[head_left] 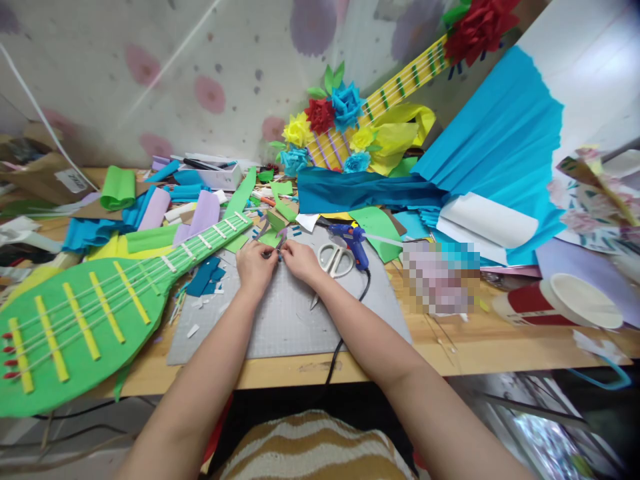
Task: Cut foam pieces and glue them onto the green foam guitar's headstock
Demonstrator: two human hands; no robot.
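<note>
Both hands meet over the far part of a grey cutting mat. My left hand is closed, its fingertips pinched round something small and dark that I cannot make out. Beside it, nearly touching, my right hand is also pinched at the same spot; what it holds is too small to name. White-handled scissors lie just right of my right hand, next to a blue glue gun with a black cord. Dark blue paper scraps lie left of my left hand.
A green paper lute lies at the left, overhanging the table edge. Behind are rolled coloured papers, a flower-covered yellow instrument and large blue crepe paper. A red and white cup lies at the right.
</note>
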